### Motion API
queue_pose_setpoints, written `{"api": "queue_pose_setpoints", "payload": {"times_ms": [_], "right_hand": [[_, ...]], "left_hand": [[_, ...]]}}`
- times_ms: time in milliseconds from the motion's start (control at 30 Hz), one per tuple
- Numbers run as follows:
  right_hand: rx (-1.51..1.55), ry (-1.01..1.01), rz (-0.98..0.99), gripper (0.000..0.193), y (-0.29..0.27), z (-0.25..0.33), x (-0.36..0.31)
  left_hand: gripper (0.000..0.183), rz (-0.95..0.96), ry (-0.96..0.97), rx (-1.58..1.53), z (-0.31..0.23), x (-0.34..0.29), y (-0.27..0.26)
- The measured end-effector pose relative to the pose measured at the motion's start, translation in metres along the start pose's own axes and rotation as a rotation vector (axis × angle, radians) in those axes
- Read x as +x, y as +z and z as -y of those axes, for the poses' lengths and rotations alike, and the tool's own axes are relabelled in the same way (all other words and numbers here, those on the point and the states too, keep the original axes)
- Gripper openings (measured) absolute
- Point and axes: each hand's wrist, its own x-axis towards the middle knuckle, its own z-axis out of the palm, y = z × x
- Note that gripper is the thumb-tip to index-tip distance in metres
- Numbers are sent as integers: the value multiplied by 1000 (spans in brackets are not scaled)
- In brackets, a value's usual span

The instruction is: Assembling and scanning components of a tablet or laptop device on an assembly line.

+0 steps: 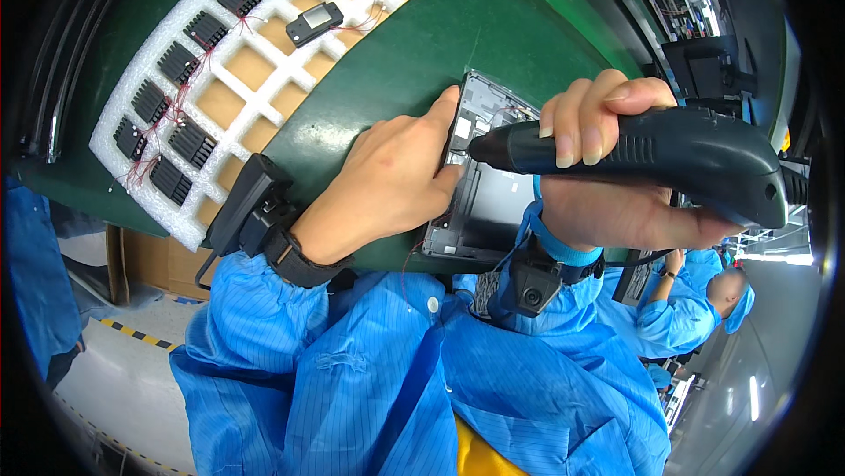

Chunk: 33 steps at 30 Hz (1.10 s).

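Note:
On the green table lies a flat device housing, like an open tablet or laptop shell, with a dark panel and small metal parts inside. My left hand holds its left edge, index finger stretched along the upper part and thumb bent lower down; its other fingers are partly hidden. My right hand is closed around a black electric screwdriver, held nearly level above the housing. The screwdriver's tip points left, down at the housing's upper left area beside my left index finger. Whether the bit touches a screw is too small to tell.
A white foam tray at the far left holds several black wired speaker modules; one module lies across its dividers. The green table spreads beyond the housing. A co-worker in blue sits at the right.

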Motion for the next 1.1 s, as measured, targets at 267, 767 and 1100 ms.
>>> {"api": "queue_pose_setpoints", "payload": {"times_ms": [267,767,1100], "right_hand": [[-49,36,-52,103,8,2,0],[-158,41,-296,117,10,3,-4],[11,-151,-149,109,-34,70,-12]], "left_hand": [[66,-17,9,-7,-1,-1,2],[68,35,-25,-10,-7,2,-5],[73,160,-148,-173,-13,8,-7]]}}
